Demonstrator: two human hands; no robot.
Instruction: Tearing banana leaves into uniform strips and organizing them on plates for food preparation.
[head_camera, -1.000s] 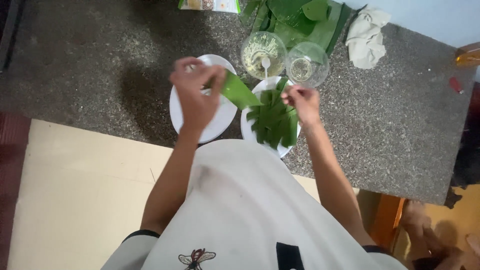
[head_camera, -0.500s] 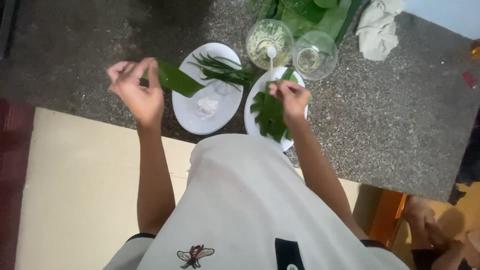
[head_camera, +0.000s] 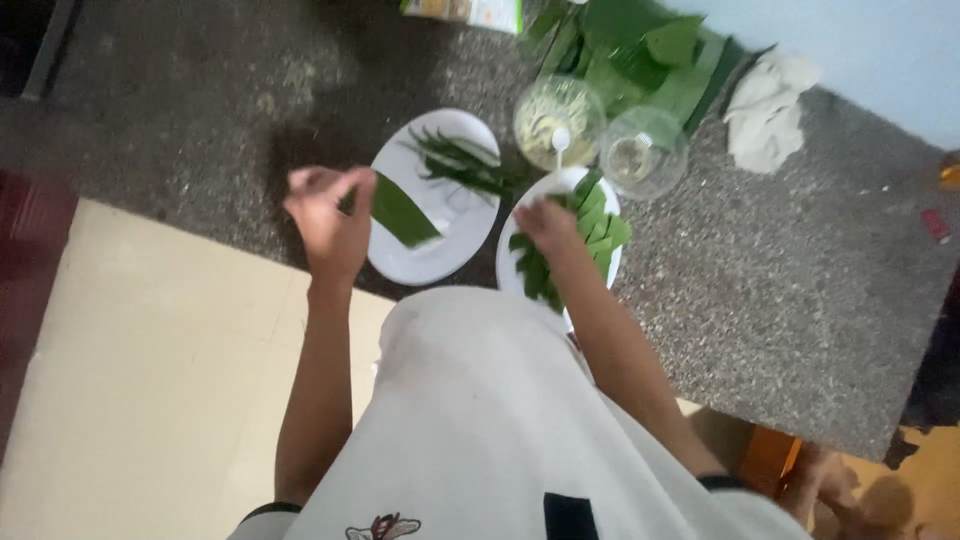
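Observation:
My left hand (head_camera: 328, 212) is raised at the counter's near edge and pinches a green leaf strip (head_camera: 402, 211) that sticks out to the right over a white plate (head_camera: 470, 135). Thin green leaf ribs (head_camera: 462, 162) lie on that plate's far side. My right hand (head_camera: 547, 222) rests on a second white plate (head_camera: 556, 187) heaped with cut green leaf pieces (head_camera: 596, 222), its fingers touching them. Whether it grips one is hidden.
Two clear glass bowls (head_camera: 558, 122) (head_camera: 643, 152) stand behind the plates, the left one with a white spoon. Folded green leaves (head_camera: 640, 52) are stacked at the back, a crumpled white cloth (head_camera: 768, 100) beside them. The dark speckled counter (head_camera: 800, 290) ends near my body.
My left hand carried the leaf strip off to the left, then came back toward the left plate. My right hand stayed on the plate of leaf pieces.

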